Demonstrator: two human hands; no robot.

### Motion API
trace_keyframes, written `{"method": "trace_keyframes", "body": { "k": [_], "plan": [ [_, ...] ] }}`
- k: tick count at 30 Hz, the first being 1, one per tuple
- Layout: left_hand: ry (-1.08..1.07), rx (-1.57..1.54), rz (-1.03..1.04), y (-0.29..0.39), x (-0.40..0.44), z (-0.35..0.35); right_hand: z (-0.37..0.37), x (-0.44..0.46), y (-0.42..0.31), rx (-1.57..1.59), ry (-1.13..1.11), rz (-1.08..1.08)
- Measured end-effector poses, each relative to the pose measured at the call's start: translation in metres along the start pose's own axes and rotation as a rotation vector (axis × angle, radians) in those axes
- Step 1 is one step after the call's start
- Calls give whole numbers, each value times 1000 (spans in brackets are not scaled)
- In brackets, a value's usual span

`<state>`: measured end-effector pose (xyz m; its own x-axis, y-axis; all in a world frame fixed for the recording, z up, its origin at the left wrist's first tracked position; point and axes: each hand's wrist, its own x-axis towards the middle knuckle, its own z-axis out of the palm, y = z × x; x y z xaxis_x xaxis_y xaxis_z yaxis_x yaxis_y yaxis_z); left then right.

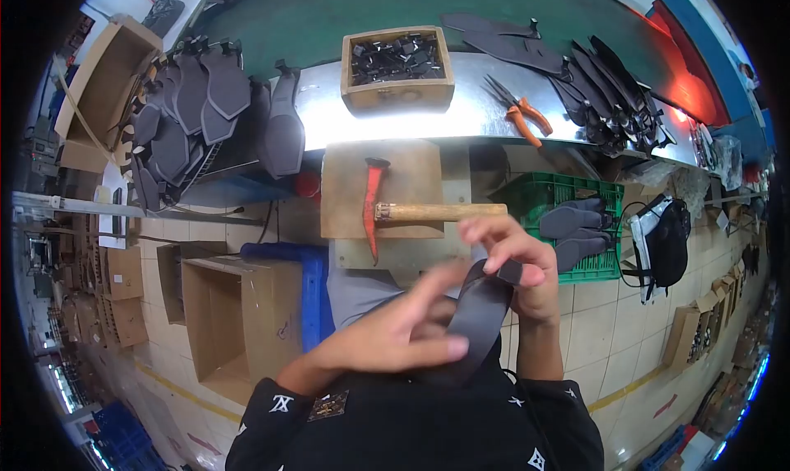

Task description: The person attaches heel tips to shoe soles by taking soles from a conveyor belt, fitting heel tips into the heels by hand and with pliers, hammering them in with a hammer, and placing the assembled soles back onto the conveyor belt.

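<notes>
On the wearer's side of the hammer (377,212), the right hand (512,265) is pinching the dark sole piece (481,314) near its top; the left hand (403,331) blurs against it, grip impossible to tell. Beyond the hammer sits the wooden box (398,100), with orange-handled pliers (525,118) off to the right.

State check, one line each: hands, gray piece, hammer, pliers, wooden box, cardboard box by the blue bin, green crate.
Left hand: gripping gray piece's upper end
Right hand: blurred, fingers spread, grip unclear
Gray piece: held, tilted
Hammer: lying on board
Pliers: lying on bench, handles spread
Wooden box: open, small black parts inside
Cardboard box: open
Green crate: open, gray pieces inside
</notes>
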<state>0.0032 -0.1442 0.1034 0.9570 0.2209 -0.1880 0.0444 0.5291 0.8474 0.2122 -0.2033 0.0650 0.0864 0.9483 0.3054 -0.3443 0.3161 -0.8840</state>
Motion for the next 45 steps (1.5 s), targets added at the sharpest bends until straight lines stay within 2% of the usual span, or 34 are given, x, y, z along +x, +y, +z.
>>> {"method": "trace_keyframes", "body": {
  "k": [1,3,4,6,7,8,10,11,14,15,18,19,23,26,28,29,30,31,32,33,34,36,37,38,39,40,43,44,45],
  "plan": [
    [109,-90,88,-3,13,0,0,1,1,-39,7,-41],
    [127,67,213,0,31,-6,7,8,-9,-89,-27,-46],
    [111,187,267,2,37,-8,9,12,-15,-322,-27,-109],
    [109,385,186,21,35,-9,8,21,-28,-795,-17,-234],
    [109,478,144,27,34,-7,3,23,-36,-841,-81,-281],
    [59,406,137,27,34,-5,-1,24,-45,-882,-145,-331],
    [-32,246,117,24,31,0,-14,23,-57,-773,-336,-286],
    [-74,307,3,27,26,-1,-13,26,-67,-740,-432,-306],
    [-235,309,-164,36,19,3,-9,20,-82,-597,-639,-150],
    [-231,183,-79,29,15,10,-2,23,-85,-601,-688,-196],
    [-387,118,-130,19,13,15,4,20,-91,-572,-915,-135],
    [-445,161,-167,21,13,16,8,19,-88,-544,-937,-213],
    [-532,193,-25,7,10,21,16,3,-84,-471,-920,-218],
    [-512,126,-29,1,1,24,21,-3,-83,-431,-922,-147],
    [-457,251,28,4,-3,19,17,0,-83,-532,-945,-119],
    [-430,337,50,9,-4,14,15,5,-81,-595,-927,-136],
    [-284,306,90,12,-6,8,12,12,-79,-661,-897,-163],
    [-145,282,136,13,-9,0,5,21,-82,-868,-834,-128],
    [-12,260,189,19,-10,-12,-11,27,-75,-1032,-713,-189],
    [94,299,298,30,-11,-28,-26,30,-65,-1166,-478,-138],
    [197,327,414,43,-13,-46,-44,36,-55,-1219,-256,29],
    [347,412,452,81,-21,-87,-105,65,-28,-1362,33,21],
    [395,444,500,102,-22,-107,-134,85,-16,-1324,177,-48],
    [381,455,608,125,-19,-126,-168,108,-10,-1307,228,-124],
    [477,524,642,144,-11,-149,-201,137,-2,-1218,334,-79],
    [576,589,678,154,-3,-173,-216,167,-3,-1288,410,-64],
    [926,1024,569,167,-1,-249,-284,258,22,-1562,485,-35],
    [1175,1189,470,162,-1,-255,-310,284,38,-1654,516,-6],
    [1240,1220,526,153,2,-264,-327,305,50,-1673,554,-12]
  ]
}}
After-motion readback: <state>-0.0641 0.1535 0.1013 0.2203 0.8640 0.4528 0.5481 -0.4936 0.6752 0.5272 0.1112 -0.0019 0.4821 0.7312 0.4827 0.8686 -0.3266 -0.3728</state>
